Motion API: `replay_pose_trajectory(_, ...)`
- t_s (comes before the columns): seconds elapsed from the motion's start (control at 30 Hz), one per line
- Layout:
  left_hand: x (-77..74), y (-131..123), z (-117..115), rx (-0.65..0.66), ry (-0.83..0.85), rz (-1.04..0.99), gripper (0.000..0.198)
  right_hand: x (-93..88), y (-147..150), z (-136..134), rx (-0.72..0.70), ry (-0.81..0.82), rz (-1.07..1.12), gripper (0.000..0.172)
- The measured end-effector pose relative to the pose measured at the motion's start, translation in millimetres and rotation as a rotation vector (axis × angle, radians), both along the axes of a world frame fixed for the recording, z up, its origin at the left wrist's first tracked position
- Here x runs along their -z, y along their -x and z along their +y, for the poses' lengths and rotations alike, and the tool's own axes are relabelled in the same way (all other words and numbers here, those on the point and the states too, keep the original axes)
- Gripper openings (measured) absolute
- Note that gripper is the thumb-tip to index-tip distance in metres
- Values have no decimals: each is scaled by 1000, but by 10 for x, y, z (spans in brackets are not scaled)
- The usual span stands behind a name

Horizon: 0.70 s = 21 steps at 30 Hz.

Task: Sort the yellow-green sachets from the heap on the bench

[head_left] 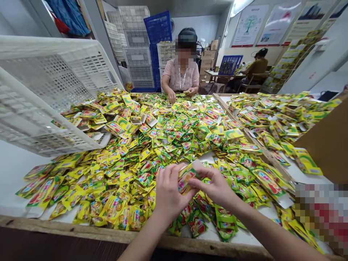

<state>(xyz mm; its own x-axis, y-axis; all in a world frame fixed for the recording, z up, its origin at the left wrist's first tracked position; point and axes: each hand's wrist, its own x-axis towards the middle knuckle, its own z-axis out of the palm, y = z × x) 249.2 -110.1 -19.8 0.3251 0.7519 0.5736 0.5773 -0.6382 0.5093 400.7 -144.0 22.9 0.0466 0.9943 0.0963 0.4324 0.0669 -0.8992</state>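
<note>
Between my two hands, above the front middle of the table, is a small candy box (185, 178) in yellow, green and pink with a white end flap. My left hand (170, 186) wraps round its left side, fingers curled behind it. My right hand (213, 183) pinches the box's right side near the flap, thumb across the front. Under and around both hands lie many small candy packets (119, 206), yellow ones with a pineapple picture on the left and green ones with a watermelon picture in the middle. The box's contents are hidden.
A white plastic crate (54, 94) lies tipped at the left, flat boxes (119, 127) spilling from it. A wooden divider (244, 130) separates more boxes at right, beside a brown carton (328, 145). Across the table a co-worker (181, 74) handles packets. A wooden edge (67, 230) runs along the front.
</note>
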Motion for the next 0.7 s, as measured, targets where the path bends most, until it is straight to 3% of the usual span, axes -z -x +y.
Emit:
replay_pose_trajectory(0.07,-23,41,-3,57,207,-139,60,-23,-45,18,-24,61,215,32)
replay_pose_trajectory(0.13,-23,62,-15,119,395,-265,52,-24,-63,13,-76,127,286,35)
replay_pose_trajectory(0.2,-6,53,-34,121,445,-358,39,23,-32,-20,-138,181,302,38)
replay_pose_trajectory(0.27,21,20,-55,74,383,-422,28,122,47,-76,-151,176,329,39)
replay_pose_trajectory(0.33,62,-20,-76,42,328,-477,21,242,133,-129,-59,83,337,36)
replay_pose_trajectory(0.43,157,-60,-91,96,427,-518,23,302,80,-104,171,-130,296,37)
replay_pose_trajectory(0.53,261,-61,-74,236,572,-529,40,22,-438,106,367,-294,60,45)
replay_pose_trajectory(0.57,284,-54,-63,252,586,-546,45,-141,-707,199,524,-369,-113,40)
replay_pose_trajectory(0.6,298,-45,-51,241,578,-573,48,-316,-996,292,743,-452,-319,40)
replay_pose_trajectory(0.63,301,-35,-39,207,553,-603,48,-482,-1281,377,865,-495,-389,46)
replay_pose_trajectory(0.7,283,-16,-19,125,490,-650,45,-711,-1741,501,980,-532,-541,55)
